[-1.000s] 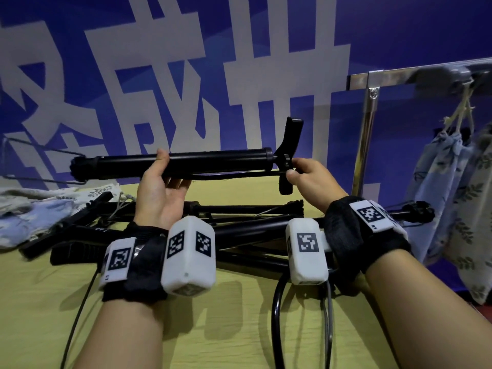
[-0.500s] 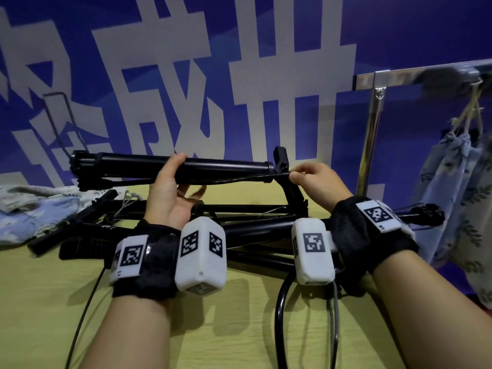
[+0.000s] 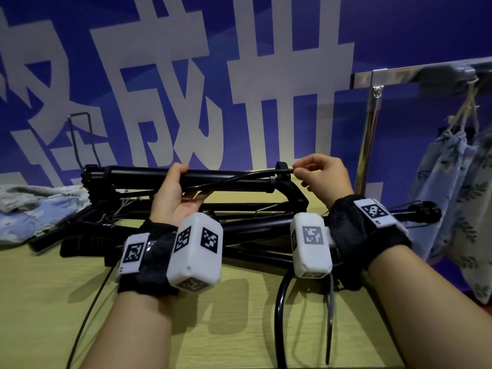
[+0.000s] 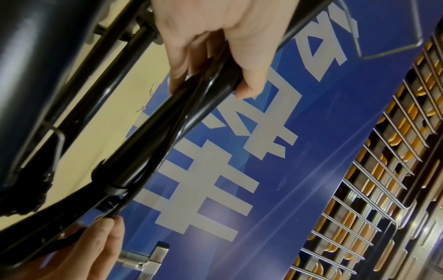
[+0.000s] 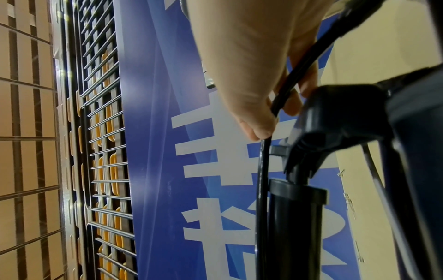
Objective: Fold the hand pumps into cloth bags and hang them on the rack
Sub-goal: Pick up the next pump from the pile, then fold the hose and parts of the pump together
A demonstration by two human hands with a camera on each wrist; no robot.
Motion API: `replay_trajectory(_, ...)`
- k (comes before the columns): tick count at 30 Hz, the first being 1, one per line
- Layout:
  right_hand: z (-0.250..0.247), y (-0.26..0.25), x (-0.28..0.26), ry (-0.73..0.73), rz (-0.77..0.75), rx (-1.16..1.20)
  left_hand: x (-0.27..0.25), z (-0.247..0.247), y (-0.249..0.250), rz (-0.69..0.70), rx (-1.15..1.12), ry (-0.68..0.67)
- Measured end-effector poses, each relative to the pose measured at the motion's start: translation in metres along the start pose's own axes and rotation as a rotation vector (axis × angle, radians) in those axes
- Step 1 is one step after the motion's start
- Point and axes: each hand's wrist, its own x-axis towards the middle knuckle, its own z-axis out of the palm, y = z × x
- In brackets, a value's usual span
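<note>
The hand pump (image 3: 186, 179) lies level across the middle of the head view, held clear above the worktop (image 3: 239, 328). A second ago its handle (image 3: 291, 193) stood up across the right end of the barrel; now it hangs folded down and to the right, and the thin hose (image 3: 239, 177) that was loose under the barrel has been drawn up along its top. So the pump is close to its packed shape, though it is not yet in a bag.

The left hand (image 3: 173, 195) has stayed under the barrel near its middle, its grip wrapped around the tube with the thumb on top; the left wrist view shows the fingers (image 4: 242, 83) curled around barrel and hose together. The right hand (image 3: 322, 174), which was at the handle before, now pinches the hose end narrowly between thumb and fingertip just beside the pump head (image 5: 335, 117).

Below, more black pumps (image 3: 239, 230) lie in a heap on the worktop. Loose cloth bags (image 3: 32, 209) sit at the left edge of the frame. At the right edge, filled bags (image 3: 458, 187) already hang from the metal rack (image 3: 399, 75).

Likely next: seating the hose against the barrel, then reaching for a bag.
</note>
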Motion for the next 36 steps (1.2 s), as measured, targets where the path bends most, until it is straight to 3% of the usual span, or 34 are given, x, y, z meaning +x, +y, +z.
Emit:
replay_trajectory(9,-0.001,-0.001,0.002,-0.051,-0.020,-0.111,-0.004,0.005,-0.006,0.025,-0.065,-0.009)
replay_trajectory(15,0.004,0.004,0.008,-0.135,0.050,-0.186,-0.004,0.009,-0.010,0.011,-0.099,0.042)
replay_trajectory(20,0.003,-0.005,0.010,-0.197,0.217,-0.008,-0.008,0.011,-0.011,-0.006,-0.132,0.062)
replay_trajectory(23,-0.007,-0.008,0.015,-0.324,0.399,0.132,-0.010,0.012,-0.012,-0.008,-0.131,0.062)
replay_trajectory(26,-0.014,-0.008,0.022,-0.416,0.501,0.099,-0.009,0.011,-0.013,-0.021,-0.138,0.072)
replay_trajectory(31,-0.010,-0.014,0.029,-0.453,0.460,-0.187,-0.008,0.011,-0.011,-0.072,-0.114,0.103)
replay_trajectory(36,-0.010,-0.026,0.036,-0.476,0.381,-0.266,0.003,0.016,-0.001,-0.191,-0.157,0.152)
